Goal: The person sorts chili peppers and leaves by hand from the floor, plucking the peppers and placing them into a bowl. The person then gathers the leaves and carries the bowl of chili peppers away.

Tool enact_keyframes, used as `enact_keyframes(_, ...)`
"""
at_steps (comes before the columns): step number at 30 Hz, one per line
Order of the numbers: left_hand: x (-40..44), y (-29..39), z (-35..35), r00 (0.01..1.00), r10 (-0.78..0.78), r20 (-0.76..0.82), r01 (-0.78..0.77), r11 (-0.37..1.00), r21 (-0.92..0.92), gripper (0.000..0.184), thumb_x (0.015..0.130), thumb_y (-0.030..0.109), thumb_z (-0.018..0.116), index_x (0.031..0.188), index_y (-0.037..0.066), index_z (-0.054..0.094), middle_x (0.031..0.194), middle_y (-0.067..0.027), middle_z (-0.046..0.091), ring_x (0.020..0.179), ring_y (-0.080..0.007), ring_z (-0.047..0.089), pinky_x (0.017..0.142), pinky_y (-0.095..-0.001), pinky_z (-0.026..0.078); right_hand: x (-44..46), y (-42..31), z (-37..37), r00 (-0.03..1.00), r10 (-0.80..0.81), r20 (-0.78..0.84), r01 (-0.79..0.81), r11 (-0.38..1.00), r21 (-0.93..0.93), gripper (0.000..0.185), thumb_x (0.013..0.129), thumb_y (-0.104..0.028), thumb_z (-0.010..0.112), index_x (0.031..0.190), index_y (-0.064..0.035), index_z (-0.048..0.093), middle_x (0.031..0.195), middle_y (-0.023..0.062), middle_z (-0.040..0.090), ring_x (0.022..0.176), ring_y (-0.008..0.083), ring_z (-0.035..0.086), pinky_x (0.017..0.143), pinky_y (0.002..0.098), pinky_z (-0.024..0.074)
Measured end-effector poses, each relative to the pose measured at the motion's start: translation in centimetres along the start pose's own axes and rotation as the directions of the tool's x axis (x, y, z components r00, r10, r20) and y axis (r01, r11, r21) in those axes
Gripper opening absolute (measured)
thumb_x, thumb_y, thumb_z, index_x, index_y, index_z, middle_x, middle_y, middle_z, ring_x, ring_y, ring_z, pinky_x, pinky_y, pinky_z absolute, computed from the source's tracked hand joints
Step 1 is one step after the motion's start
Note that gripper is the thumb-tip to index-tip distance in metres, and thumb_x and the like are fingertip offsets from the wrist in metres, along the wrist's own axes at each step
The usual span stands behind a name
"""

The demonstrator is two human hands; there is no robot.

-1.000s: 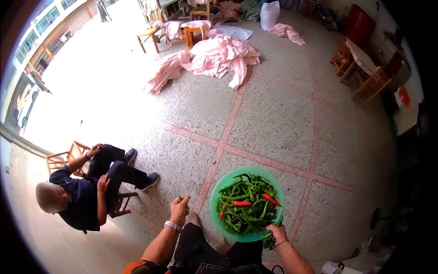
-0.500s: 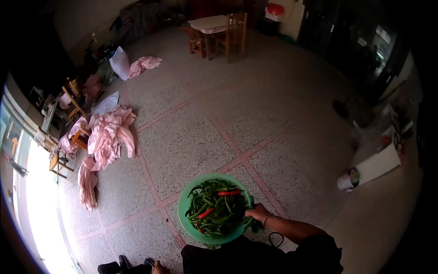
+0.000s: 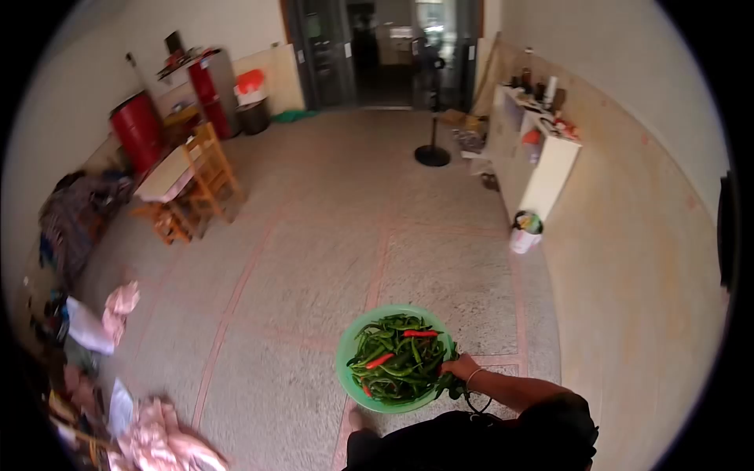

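Note:
A round light-green basin (image 3: 345, 380) hangs in front of my body, over the floor. Long green chili peppers (image 3: 400, 365) fill it, with a few red chili peppers (image 3: 420, 334) lying among them. My right hand (image 3: 462, 366) is closed at the basin's right rim, and the fingertips are partly hidden. Dark green leafy stems (image 3: 448, 386) hang just below that hand, beside the rim. A dark cord loops near my wrist. My left hand is out of view.
A wooden chair (image 3: 208, 173) and small table (image 3: 166, 174) stand left. Pink cloth (image 3: 161, 439) lies at lower left. A white cabinet (image 3: 550, 177), a bin (image 3: 526, 233) and a stand with a round base (image 3: 432, 155) are to the right. A doorway (image 3: 385, 59) is ahead.
My view has swung right, bringing the doorway and cabinet into full sight. The basin stays in my right hand. A hand and dark shoes at the lower left have gone from view.

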State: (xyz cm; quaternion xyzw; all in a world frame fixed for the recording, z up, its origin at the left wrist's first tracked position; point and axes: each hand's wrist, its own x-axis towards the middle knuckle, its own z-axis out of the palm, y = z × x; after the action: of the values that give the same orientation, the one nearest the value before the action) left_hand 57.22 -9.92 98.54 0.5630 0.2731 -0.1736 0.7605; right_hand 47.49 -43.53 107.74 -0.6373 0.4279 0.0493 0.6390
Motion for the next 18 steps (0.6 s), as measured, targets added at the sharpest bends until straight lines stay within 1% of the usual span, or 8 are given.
enact_keyframes(4,6.1,7.7,-0.4,0.999,0.040,-0.009,-0.040,0.997,0.069,0.015,0.088,0.021,0.057,0.080,0.009,0.057,0.058,0.0005,0.046,0.043,-0.0117,0.040,0.035,-0.0297,0.032,-0.2,-2.7,0.8,0.994,0.018,-0.109,0.003,0.981,0.193,0.026,0.066,-0.015,0.076,0.080,0.0059,0.069,0.075,0.0142,0.068,0.061,0.0231,0.065,0.054,0.0350,0.0519)
enact_keyframes(8,14.3,21.6,-7.1,0.970,0.231,-0.081,-0.213,0.959,0.187,0.017,0.089,0.022,0.055,0.081,0.008,0.057,0.059,0.0002,0.047,0.043,-0.0113,0.040,0.035,-0.0293,0.032,-1.9,-11.3,3.5,0.983,0.149,-0.106,-0.090,0.898,0.430,0.021,0.067,-0.014,0.072,0.076,0.0056,0.070,0.070,0.0136,0.067,0.058,0.0228,0.065,0.052,0.0339,0.0519)
enact_keyframes(10,18.6,28.0,-9.6,0.941,0.328,-0.086,-0.305,0.929,0.211,0.017,0.090,0.023,0.055,0.081,0.008,0.058,0.059,0.0001,0.048,0.043,-0.0111,0.040,0.035,-0.0290,0.033,-0.2,-12.9,4.5,0.979,0.151,-0.138,-0.077,0.896,0.436,0.021,0.068,-0.012,0.071,0.080,0.0052,0.069,0.072,0.0139,0.067,0.057,0.0228,0.065,0.052,0.0342,0.0532)
enact_keyframes(11,20.8,30.5,-7.7,0.933,0.351,-0.079,-0.330,0.922,0.204,0.018,0.090,0.023,0.054,0.082,0.008,0.058,0.059,0.0000,0.048,0.043,-0.0110,0.040,0.035,-0.0289,0.033,1.2,-13.9,4.9,0.977,0.149,-0.150,-0.069,0.895,0.440,0.021,0.068,-0.011,0.070,0.082,0.0051,0.069,0.072,0.0141,0.068,0.056,0.0228,0.064,0.052,0.0344,0.0538)
enact_keyframes(13,23.4,34.6,3.0,0.943,0.328,-0.062,-0.322,0.943,0.083,0.023,0.085,0.022,0.063,0.071,0.014,0.047,0.055,0.0046,0.036,0.042,-0.0059,0.036,0.033,-0.0225,0.025,3.3,-16.9,5.6,0.973,0.140,-0.181,-0.046,0.894,0.445,0.022,0.069,-0.012,0.071,0.081,0.0060,0.069,0.071,0.0142,0.067,0.056,0.0232,0.064,0.051,0.0346,0.0530)
enact_keyframes(14,22.8,35.3,10.0,0.945,0.326,-0.005,-0.325,0.942,0.081,0.016,0.087,0.020,0.062,0.076,0.012,0.052,0.056,0.0045,0.037,0.041,-0.0061,0.035,0.033,-0.0220,0.025,5.6,-18.8,3.1,0.973,0.168,-0.156,-0.080,0.887,0.455,0.022,0.068,-0.012,0.071,0.080,0.0062,0.069,0.070,0.0141,0.067,0.056,0.0232,0.064,0.051,0.0347,0.0521)
enact_keyframes(15,23.7,35.7,13.4,0.947,0.314,0.066,-0.318,0.947,0.053,0.010,0.088,0.018,0.060,0.082,0.011,0.057,0.057,0.0043,0.038,0.040,-0.0063,0.033,0.032,-0.0216,0.025,6.8,-20.4,3.0,0.971,0.181,-0.156,-0.093,0.887,0.452,0.022,0.067,-0.013,0.072,0.078,0.0064,0.069,0.069,0.0141,0.067,0.055,0.0231,0.064,0.050,0.0347,0.0512)
enact_keyframes(18,28.6,34.4,20.6,0.978,0.201,0.045,-0.205,0.973,0.106,0.013,0.088,0.017,0.060,0.078,0.011,0.053,0.053,0.0029,0.038,0.038,-0.0074,0.035,0.031,-0.0231,0.025,14.2,-24.4,1.4,0.976,0.136,-0.172,-0.058,0.917,0.395,0.024,0.067,-0.014,0.073,0.078,0.0068,0.069,0.069,0.0152,0.067,0.055,0.0230,0.063,0.050,0.0353,0.0509)
